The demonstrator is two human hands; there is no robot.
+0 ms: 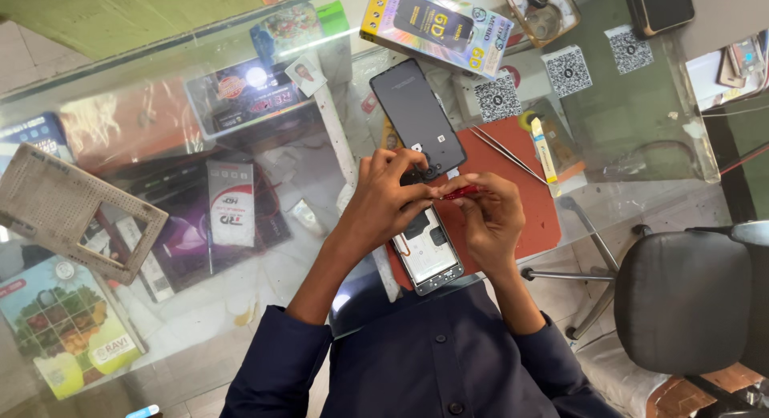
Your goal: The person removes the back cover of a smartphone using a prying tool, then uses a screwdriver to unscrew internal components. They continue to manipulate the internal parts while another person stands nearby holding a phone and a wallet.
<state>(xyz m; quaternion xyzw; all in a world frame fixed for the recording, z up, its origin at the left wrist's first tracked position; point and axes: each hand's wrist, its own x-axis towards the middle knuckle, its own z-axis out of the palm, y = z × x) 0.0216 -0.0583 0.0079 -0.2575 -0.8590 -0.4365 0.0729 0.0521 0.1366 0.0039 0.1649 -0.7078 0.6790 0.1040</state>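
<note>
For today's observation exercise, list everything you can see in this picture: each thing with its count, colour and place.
opened phone: one, silver and black insides showing, on the red mat under the hands
back cover: one, dark grey, lying just beyond the hands
screwdriver: one, red handle, held in the right hand
work mat: one, red, on the glass counter
tweezers: one pair, silver, on the mat
product box: one, yellow and iridescent, far edge of the counter
code cards: three, black on white, far right of the counter
perforated tray: one, beige, left of the counter
office chair: one, black, right
left hand: on the phone
right hand: gripping the screwdriver
</note>
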